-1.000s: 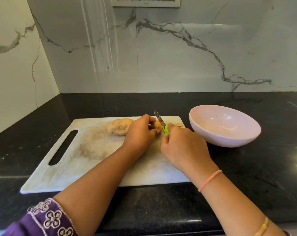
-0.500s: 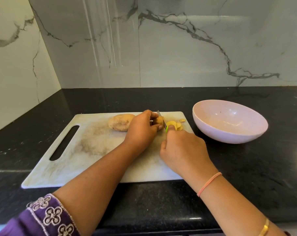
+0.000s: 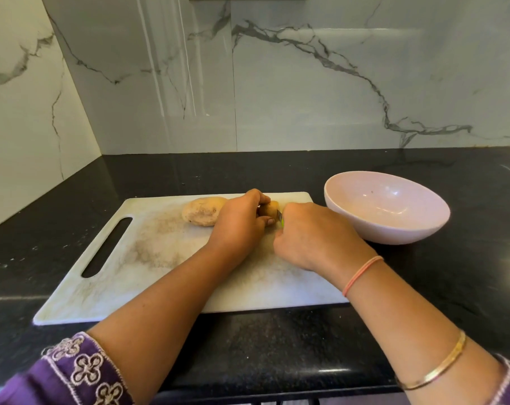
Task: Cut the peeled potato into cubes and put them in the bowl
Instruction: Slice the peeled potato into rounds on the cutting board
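Slices seen beside the blade half a second ago are now hidden, the right hand (image 3: 315, 235) having closed in over them. Its fingers are wrapped round a green-handled knife (image 3: 281, 219), of which only a sliver shows. The potato piece (image 3: 270, 209) sits at the far right of the white cutting board (image 3: 166, 276). The curled fingers of the left hand (image 3: 239, 226) pinch it, evidently to steady it against the blade at its cut face. A second, whole potato (image 3: 201, 211) waits just left of that hand. A pale pink bowl (image 3: 400, 232) stands just off the board's right edge on the dark counter (image 3: 423, 302), likely so the pieces need only a short transfer. No pieces show in it yet.
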